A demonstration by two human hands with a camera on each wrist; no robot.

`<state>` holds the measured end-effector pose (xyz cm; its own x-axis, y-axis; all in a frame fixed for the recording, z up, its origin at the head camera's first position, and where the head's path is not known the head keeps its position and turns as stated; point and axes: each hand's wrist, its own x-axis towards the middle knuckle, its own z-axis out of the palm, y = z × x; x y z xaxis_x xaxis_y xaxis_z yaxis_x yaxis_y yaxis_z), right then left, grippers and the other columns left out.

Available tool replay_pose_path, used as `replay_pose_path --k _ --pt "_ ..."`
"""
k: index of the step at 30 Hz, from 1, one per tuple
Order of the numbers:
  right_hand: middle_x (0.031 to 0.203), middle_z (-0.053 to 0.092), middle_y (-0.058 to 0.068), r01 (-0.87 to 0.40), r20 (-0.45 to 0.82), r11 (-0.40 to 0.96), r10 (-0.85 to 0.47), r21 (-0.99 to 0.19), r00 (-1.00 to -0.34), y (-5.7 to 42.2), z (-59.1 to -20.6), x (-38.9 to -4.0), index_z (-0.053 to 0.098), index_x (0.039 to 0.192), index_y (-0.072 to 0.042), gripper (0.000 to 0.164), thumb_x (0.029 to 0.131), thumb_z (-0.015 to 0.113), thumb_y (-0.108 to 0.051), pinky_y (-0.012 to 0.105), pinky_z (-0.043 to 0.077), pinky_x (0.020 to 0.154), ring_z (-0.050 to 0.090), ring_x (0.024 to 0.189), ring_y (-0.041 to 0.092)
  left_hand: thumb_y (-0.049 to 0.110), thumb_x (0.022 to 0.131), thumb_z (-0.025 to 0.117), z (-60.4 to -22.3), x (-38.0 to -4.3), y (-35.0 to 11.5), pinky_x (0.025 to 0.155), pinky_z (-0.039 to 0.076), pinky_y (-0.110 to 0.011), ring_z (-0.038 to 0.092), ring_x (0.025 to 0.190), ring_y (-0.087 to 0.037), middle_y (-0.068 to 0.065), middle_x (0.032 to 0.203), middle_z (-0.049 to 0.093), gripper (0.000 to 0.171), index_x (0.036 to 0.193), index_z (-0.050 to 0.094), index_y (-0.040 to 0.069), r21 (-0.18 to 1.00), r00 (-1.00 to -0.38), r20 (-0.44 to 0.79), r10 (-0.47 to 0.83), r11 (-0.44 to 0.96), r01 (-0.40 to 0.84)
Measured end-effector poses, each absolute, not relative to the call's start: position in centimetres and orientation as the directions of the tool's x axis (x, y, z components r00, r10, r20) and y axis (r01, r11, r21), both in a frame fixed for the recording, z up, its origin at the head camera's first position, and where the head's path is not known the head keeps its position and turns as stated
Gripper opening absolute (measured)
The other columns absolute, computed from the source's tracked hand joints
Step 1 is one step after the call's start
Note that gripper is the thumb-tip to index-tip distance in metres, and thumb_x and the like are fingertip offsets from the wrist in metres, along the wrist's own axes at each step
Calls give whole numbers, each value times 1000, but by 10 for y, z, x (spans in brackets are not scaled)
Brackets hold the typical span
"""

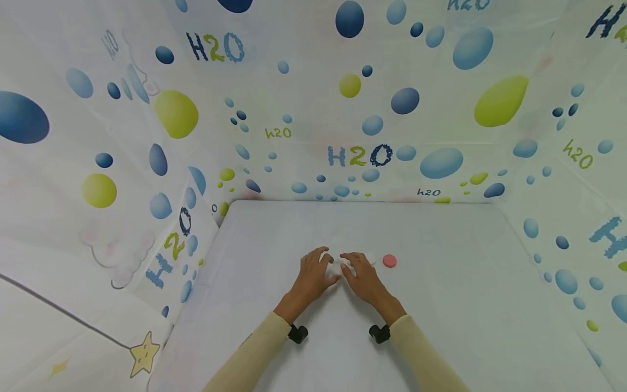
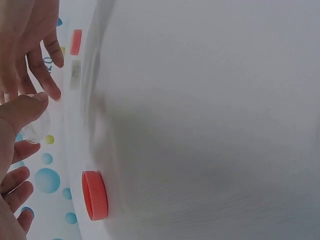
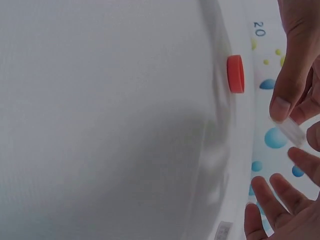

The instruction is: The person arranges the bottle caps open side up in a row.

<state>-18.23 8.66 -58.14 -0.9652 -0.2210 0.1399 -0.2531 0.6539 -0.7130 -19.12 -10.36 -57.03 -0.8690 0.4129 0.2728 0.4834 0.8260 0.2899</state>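
Observation:
A small clear plastic disc (image 2: pixel 37 127) is held between both hands, above the white table. My left hand (image 1: pixel 311 272) grips it with thumb and index finger, the other fingers spread loosely. At the disc's opposite edge, my right hand (image 1: pixel 364 279) pinches with its thumb and index finger. In the right wrist view the disc (image 3: pixel 290 131) appears nearly edge-on. One red bottle cap (image 1: pixel 389 261) lies just right of my right hand. Another red bottle cap (image 2: pixel 95 195), ribbed and standing low on the table, shows in the left wrist view; the head view hides it.
Beside the right-hand cap lies a pale piece (image 1: pixel 370 258), partly covered by my right hand. The white table (image 1: pixel 274 228) meets patterned walls (image 1: pixel 313 98) at its back and sides. A black wrist camera (image 1: pixel 297 334) sits on the left wrist, another on the right.

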Motion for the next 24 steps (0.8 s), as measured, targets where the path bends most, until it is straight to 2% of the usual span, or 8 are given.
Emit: replay_pose_path --k 5,10,16,18,24 --pt "146 53 20 -335 188 652 -286 -680 -940 93 -581 -184 60 147 -14 40 109 60 -25 56 51 107 61 128 36 40 93 83 -569 -194 -105 108 43 -59 51 140 -36 -16 149 53 43 119 63 12 291 -866 258 428 820 493" --pt "145 54 19 -374 189 664 -336 -647 -923 97 -584 -185 58 149 -16 44 107 65 -24 54 54 104 67 119 33 39 94 82 -566 -195 -107 111 41 -59 49 142 -36 -15 152 52 42 122 66 12 305 -880 216 423 827 472" --pt "144 56 17 -381 176 699 -350 -605 -920 98 -584 -184 59 149 -17 46 104 69 -26 66 49 105 65 125 35 37 93 83 -566 -195 -107 111 42 -58 49 142 -37 -16 152 52 42 122 68 12 297 -882 202 427 831 470" --pt "141 57 16 -389 184 711 -351 -586 -918 98 -584 -183 61 147 -16 46 103 70 -25 67 49 103 65 125 35 36 93 83 -566 -195 -106 111 42 -59 49 142 -38 -16 151 52 41 123 68 11 297 -880 200 431 829 474" --pt "123 59 13 -412 205 734 -360 -540 -910 99 -585 -182 65 142 -14 44 100 75 -25 59 53 94 64 116 32 33 93 83 -570 -195 -106 111 42 -59 49 142 -37 -16 151 53 39 123 71 11 293 -877 190 441 827 479"
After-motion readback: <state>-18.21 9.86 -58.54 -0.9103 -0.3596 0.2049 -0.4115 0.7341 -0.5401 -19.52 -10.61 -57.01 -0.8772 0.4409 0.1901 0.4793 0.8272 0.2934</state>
